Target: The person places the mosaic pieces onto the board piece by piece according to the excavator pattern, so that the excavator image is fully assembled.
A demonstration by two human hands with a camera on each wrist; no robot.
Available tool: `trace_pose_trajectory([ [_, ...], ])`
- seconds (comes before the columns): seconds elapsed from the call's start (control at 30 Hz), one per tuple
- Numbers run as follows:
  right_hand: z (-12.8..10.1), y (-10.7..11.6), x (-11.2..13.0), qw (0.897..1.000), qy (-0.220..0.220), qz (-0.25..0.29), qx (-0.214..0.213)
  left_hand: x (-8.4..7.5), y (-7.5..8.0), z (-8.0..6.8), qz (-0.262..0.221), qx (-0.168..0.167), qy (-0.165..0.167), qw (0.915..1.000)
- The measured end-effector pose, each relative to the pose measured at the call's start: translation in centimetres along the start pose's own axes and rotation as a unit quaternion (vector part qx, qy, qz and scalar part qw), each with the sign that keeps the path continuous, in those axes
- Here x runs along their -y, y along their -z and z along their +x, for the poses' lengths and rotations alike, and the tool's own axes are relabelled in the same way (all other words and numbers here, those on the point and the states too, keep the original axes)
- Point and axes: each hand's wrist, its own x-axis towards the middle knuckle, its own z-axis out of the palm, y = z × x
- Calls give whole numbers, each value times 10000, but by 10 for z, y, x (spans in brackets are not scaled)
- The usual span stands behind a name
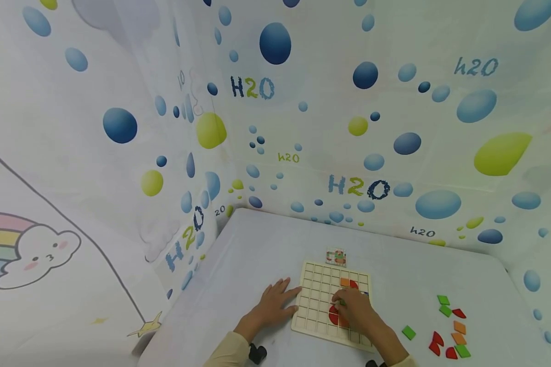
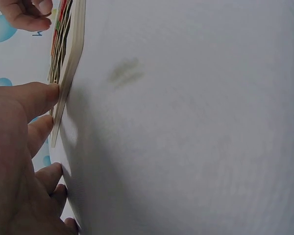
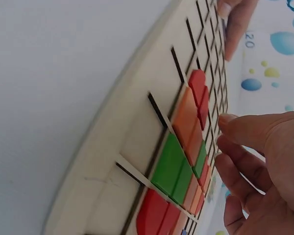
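Pale wood forms the gridded board [image 1: 309, 299], which lies on the white-covered table [image 1: 243, 250] between the two hands, with a small printed card [image 1: 335, 257] just beyond its far edge. Beside the board's left edge, the left hand [image 1: 274, 304] is spread wide, thumb and forefinger at the wood; light pressure there should be enough to stop the frame sliding. Over the filled cells, the right hand [image 1: 355, 309] has thumb and fingertips brought close together; whether a tile is between them I cannot tell, since the fingers hide much of that spot. Green square tiles [image 3: 170, 164], orange square tiles [image 3: 187, 117] and red rounded tiles [image 3: 151, 209] already sit in the grid. Good seating probably depends on lowering each tile level, square to the ridges, then pressing its middle, and lifting the fingers straight up so neighbours are not nudged. With the rounded tiles, it seems wise to settle the curve's direction before letting go. Loose tiles [image 1: 408, 333] lie to the right, near enough for a short reach.
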Motion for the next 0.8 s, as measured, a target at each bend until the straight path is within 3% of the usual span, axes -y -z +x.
trace_pose_trajectory([
  [0.27,1,5,-13,9980,-357,-285,-433,-3,3,0,-68,8,-21,10000],
  [0.43,-1,0,-14,9977,-438,-350,-390,-1,2,0,-89,-36,-111,9999],
  [0.8,-18,-28,12,9960,85,-826,-332,-2,2,0,-44,45,15,10000],
])
